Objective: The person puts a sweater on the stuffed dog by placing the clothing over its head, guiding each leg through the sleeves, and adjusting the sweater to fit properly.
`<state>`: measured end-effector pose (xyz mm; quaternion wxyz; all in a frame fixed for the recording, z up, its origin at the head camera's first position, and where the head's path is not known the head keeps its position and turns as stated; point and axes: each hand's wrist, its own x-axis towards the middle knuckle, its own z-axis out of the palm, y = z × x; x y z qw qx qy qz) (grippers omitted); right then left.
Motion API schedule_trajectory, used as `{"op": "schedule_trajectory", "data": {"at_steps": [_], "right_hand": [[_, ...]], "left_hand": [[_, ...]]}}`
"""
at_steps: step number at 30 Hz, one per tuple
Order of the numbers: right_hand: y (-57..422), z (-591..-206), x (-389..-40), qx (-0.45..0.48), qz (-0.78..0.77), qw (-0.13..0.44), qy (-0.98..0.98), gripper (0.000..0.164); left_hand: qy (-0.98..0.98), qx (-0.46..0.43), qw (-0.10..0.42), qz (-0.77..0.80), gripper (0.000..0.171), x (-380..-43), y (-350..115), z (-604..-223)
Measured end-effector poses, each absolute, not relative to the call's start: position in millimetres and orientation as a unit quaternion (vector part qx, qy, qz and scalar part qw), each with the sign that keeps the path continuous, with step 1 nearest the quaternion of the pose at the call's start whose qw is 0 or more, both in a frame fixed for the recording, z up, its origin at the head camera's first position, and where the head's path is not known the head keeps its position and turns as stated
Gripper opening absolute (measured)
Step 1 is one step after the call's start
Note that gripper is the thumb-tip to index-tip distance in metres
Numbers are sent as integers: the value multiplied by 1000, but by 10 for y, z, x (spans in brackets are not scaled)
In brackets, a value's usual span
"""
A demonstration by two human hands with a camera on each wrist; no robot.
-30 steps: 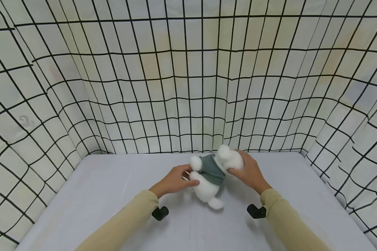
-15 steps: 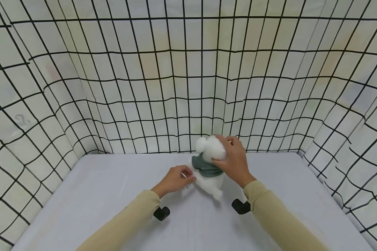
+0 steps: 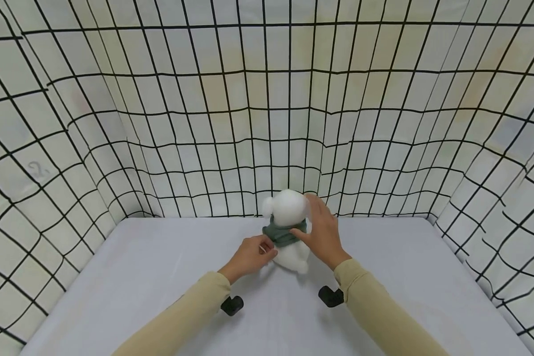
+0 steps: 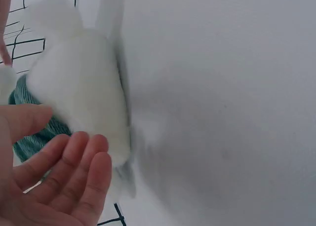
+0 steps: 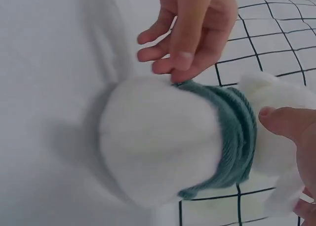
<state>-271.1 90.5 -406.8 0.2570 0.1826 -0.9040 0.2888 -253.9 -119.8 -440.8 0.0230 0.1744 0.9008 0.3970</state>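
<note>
A white plush toy (image 3: pixel 289 205) sits upright on the white tabletop, its back part and round head towards me. Dark green knitted clothing (image 3: pixel 281 234) wraps it below the head. My right hand (image 3: pixel 324 232) grips the head from the right. In the right wrist view the thumb (image 5: pixel 276 119) lies on the white plush, and the other fingers are mostly out of frame. My left hand (image 3: pixel 250 253) is at the toy's left side. Its loosely bent fingers (image 4: pixel 74 157) are by the green knit in the left wrist view, with thumb and fingers apart.
A black grid net (image 3: pixel 289 123) over pale sheeting surrounds the white tabletop (image 3: pixel 160 267) at the back and both sides. Black wrist-worn pieces (image 3: pixel 233 305) show under both forearms. The toy is close to the back edge.
My right hand has swung the toy from lying tilted, head to the right, to upright, and moved left with it. My left hand has stayed almost in place while the toy turned beside it.
</note>
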Motion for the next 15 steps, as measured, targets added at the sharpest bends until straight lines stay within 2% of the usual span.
{"op": "schedule_trajectory", "data": {"at_steps": [4,8,11,15], "right_hand": [[1013,-4156,-2673,151,330,258,-895,80],[1069,-4255,-2644,153,361,260,-883,41],[1081,-4339,-2647,177,376,223,-882,16],[1088,-4434,-2682,205,382,179,-883,15]], "left_hand": [[894,187,-11,408,7,-2545,-1170,-4405],[884,179,-42,430,7,-2564,-1145,-4396],[879,181,-58,438,11,-2582,-1123,-4405],[874,186,-63,445,12,-2597,-1089,-4424]]}}
